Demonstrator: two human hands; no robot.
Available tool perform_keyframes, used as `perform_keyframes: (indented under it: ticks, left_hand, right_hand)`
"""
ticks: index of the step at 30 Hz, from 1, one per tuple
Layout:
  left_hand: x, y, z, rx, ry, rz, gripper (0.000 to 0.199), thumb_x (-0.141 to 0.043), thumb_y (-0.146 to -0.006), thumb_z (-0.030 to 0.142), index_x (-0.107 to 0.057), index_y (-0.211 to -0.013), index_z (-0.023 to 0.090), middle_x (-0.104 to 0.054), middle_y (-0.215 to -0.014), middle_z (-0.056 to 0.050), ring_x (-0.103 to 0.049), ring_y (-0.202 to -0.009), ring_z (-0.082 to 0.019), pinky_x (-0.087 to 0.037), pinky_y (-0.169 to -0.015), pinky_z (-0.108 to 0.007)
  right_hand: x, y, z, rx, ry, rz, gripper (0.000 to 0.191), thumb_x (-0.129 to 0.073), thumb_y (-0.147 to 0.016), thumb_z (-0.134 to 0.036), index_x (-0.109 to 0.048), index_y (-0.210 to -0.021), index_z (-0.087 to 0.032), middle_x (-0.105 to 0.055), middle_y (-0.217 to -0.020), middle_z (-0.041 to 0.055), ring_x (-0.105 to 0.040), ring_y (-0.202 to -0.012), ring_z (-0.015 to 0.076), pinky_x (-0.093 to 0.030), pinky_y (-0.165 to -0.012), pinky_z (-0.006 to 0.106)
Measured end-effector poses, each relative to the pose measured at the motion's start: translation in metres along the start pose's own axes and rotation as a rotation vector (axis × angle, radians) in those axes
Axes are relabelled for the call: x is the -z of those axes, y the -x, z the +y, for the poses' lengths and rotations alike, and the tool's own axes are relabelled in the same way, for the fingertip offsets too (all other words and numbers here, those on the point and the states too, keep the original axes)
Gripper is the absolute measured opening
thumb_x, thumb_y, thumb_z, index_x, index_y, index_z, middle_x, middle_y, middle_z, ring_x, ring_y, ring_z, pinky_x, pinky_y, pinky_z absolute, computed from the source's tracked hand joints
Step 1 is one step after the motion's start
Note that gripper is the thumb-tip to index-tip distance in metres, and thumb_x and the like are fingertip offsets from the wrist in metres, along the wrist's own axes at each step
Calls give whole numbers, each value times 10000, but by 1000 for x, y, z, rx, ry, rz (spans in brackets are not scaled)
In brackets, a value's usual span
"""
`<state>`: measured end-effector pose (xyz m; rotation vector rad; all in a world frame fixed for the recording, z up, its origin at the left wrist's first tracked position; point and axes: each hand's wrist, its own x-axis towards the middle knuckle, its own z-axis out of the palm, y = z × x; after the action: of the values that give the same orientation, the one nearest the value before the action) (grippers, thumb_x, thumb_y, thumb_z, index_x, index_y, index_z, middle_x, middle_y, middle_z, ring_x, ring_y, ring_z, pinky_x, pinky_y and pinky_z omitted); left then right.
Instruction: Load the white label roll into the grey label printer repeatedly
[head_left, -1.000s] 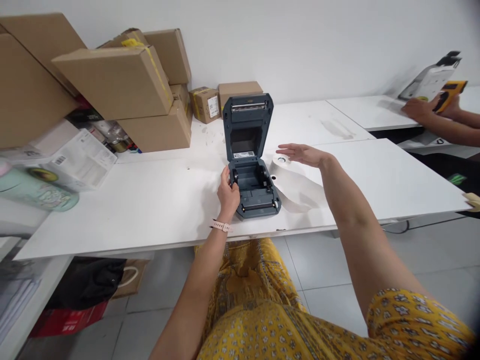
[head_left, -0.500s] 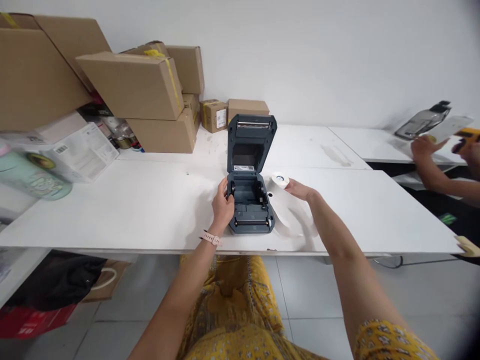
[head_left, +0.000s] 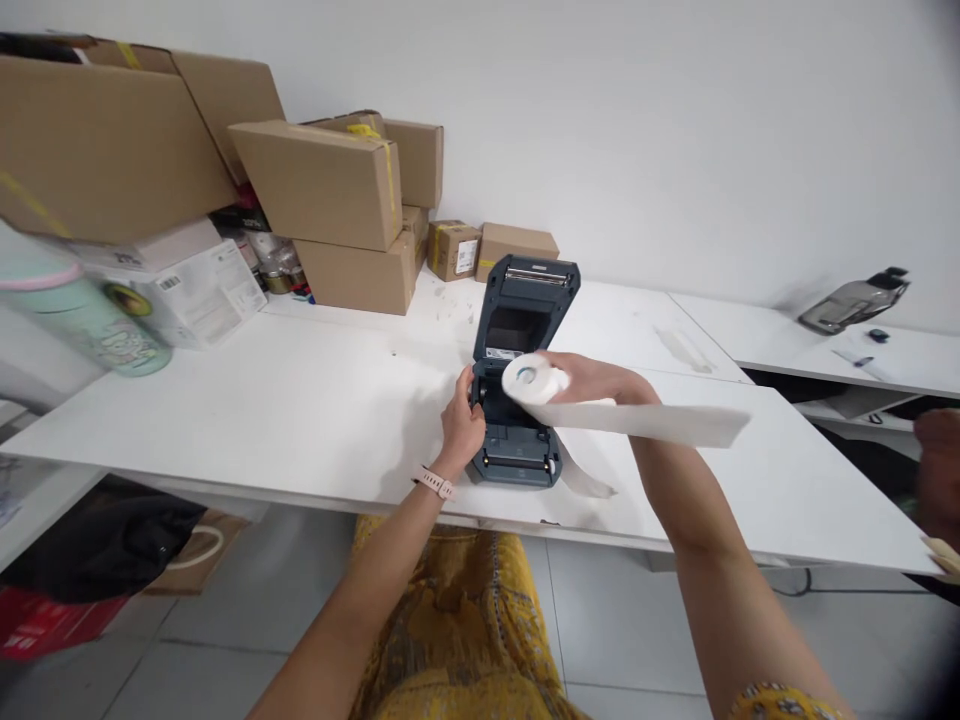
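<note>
A dark grey label printer [head_left: 517, 467] stands on the white table with its lid [head_left: 529, 275] raised. My left hand [head_left: 461, 425] grips the near-left wall of the printer, thumb at the inner edge of the bay. Above the right side of the open bay, my right hand [head_left: 589, 380] holds a white roll of labels [head_left: 527, 377], its round end facing me. A loose paper strip [head_left: 660, 422] trails from the roll to the right, across my forearm. Another strip of paper [head_left: 589, 478] lies on the table beside the printer.
Cardboard boxes [head_left: 315, 185] are stacked at the back left, with two small boxes [head_left: 517, 250] behind the printer. A mint bottle [head_left: 97, 320] and a white box [head_left: 202, 295] stand at the left. A clear bottle [head_left: 855, 300] lies at the far right, near part of another person [head_left: 937, 470].
My right hand has lifted the label roll from beside the printer to over its bay, the paper strip swinging out. My left hand stays on the printer. The other person's hands have left the bottle area.
</note>
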<state>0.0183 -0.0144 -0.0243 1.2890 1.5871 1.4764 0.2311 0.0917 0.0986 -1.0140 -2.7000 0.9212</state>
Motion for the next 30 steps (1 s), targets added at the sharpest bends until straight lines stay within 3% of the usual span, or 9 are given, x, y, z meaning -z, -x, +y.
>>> perform_keyframes:
  ticks: [5, 11, 17, 21, 23, 25, 27, 28, 30]
  left_hand:
    - [-1, -1, -3, -4, 12, 9, 839, -509, -797, 5, -401, -1578, 291, -548, -1583, -73, -556, -1435, -258, -413, -1237, -466]
    - [0, 0, 1, -5, -11, 3, 842, -502, -797, -6, -394, -1588, 263, -543, -1585, -100, -559, -1429, -283, -407, -1232, -499]
    - [-1, 0, -1, -10, 34, 26, 818, -515, -800, 4, -427, -1567, 276, -548, -1581, -82, -547, -1440, -273, -399, -1239, -493]
    - [1, 0, -2, -42, 26, 19, 731, -516, -821, 15, -526, -1498, 289, -584, -1547, -50, -556, -1426, -265, -406, -1243, -471]
    - [2, 0, 0, -56, -3, 14, 689, -498, -834, 11, -567, -1466, 277, -597, -1532, -49, -554, -1428, -260, -406, -1246, -463]
    - [3, 0, 2, -71, -47, -1, 661, -478, -842, 1, -613, -1427, 276, -579, -1551, -47, -545, -1438, -261, -404, -1247, -464]
    - [4, 0, 4, -77, -99, -36, 598, -474, -846, -3, -703, -1316, 287, -538, -1590, -32, -558, -1426, -275, -426, -1228, -473]
    - [5, 0, 5, -73, -125, -59, 547, -480, -848, 0, -754, -1222, 289, -515, -1610, -20, -578, -1404, -288, -450, -1205, -480]
    - [5, -1, 7, -48, -177, -102, 427, -502, -852, 15, -815, -982, 276, -479, -1636, 7, -639, -1323, -310, -504, -1143, -492]
  right_hand:
    - [-20, -42, -51, -91, 496, -212, 553, -848, -618, -396, -676, -1121, -246, -761, -1126, 80, -715, -1024, 339, -545, -859, 412]
    - [-42, -51, -29, -100, 494, -246, 660, -801, -738, -528, -641, -1302, -224, -724, -1311, 126, -698, -1151, 357, -541, -941, 429]
    - [-69, -40, 0, 27, 470, -103, 800, -557, -967, -614, -378, -1605, -165, -466, -1624, 198, -473, -1478, 418, -356, -1212, 602]
    - [-104, -10, -11, 72, 432, 74, 757, -409, -1028, -641, -326, -1643, -208, -299, -1712, 176, -286, -1592, 375, -295, -1269, 603]
    - [-113, 10, -26, 105, 370, 84, 751, -406, -1022, -657, -387, -1621, -204, -322, -1702, 178, -303, -1585, 376, -331, -1259, 594]
    - [-106, 29, -44, 139, 257, 11, 720, -432, -1009, -674, -498, -1561, -217, -494, -1609, 172, -497, -1475, 379, -439, -1195, 571]
    - [-82, 39, -60, 156, 106, -16, 603, -451, -1013, -659, -623, -1451, -283, -695, -1415, 105, -690, -1257, 323, -556, -1078, 500]
    - [-65, 39, -67, 152, 49, 74, 551, -452, -1016, -653, -678, -1379, -305, -743, -1337, 74, -719, -1199, 301, -571, -1054, 476]
    - [-24, 26, -72, 152, 23, 468, 541, -433, -1021, -660, -705, -1323, -303, -734, -1346, 66, -667, -1281, 300, -514, -1127, 474]
